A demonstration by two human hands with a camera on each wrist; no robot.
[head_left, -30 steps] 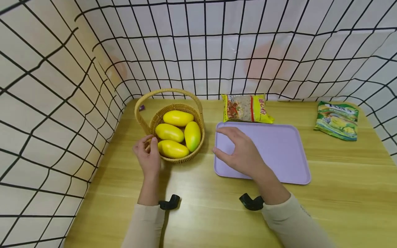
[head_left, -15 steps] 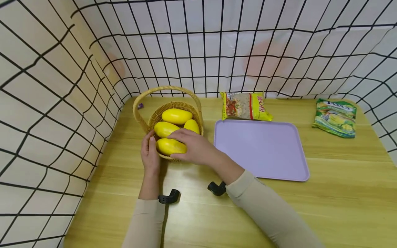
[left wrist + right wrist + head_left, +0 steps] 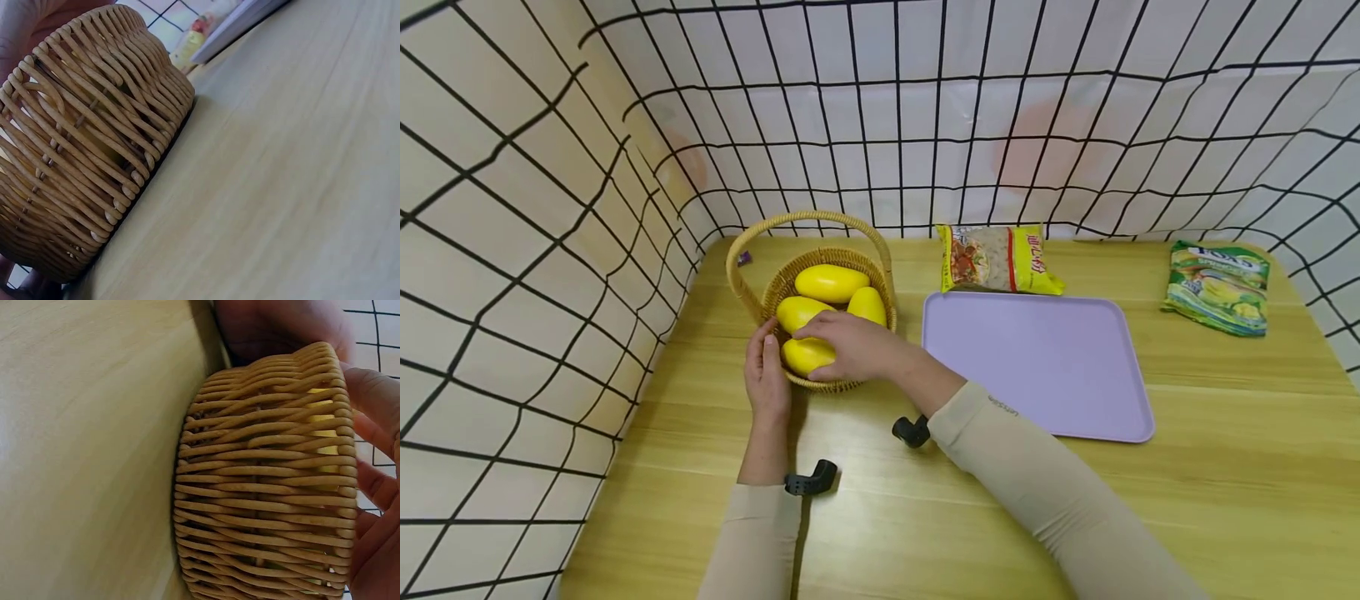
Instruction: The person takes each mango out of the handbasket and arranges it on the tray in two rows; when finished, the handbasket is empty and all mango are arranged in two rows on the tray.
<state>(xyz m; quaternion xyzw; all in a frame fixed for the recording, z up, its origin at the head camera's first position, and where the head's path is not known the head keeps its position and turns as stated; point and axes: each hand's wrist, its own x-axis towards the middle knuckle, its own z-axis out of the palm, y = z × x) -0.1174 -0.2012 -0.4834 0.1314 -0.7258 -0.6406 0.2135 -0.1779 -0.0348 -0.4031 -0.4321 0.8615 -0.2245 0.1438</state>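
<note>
A wicker basket [image 3: 891,312] with an arched handle stands at the left of the table with several yellow mangoes [image 3: 831,283] in it. My right hand [image 3: 861,346] reaches in over the near right rim and grips the front mango [image 3: 805,354], thumb on its near side and fingers on its far side. My left hand [image 3: 767,379] rests against the basket's left outer wall by the handle's base. The wicker wall fills much of both wrist views. Through its gaps some yellow shows, and the right fingertips are partly hidden.
A lilac tray [image 3: 1037,367] lies right of the basket. Behind it is a yellow food packet [image 3: 1000,258]; a green packet [image 3: 1217,287] lies far right. A small purple item [image 3: 744,258] sits behind the basket. Black-grid white walls [image 3: 917,117] enclose the table's back and sides.
My right hand has moved left from above the tray into the basket and taken hold of the front mango. The left hand has shifted slightly right, against the basket's side.
</note>
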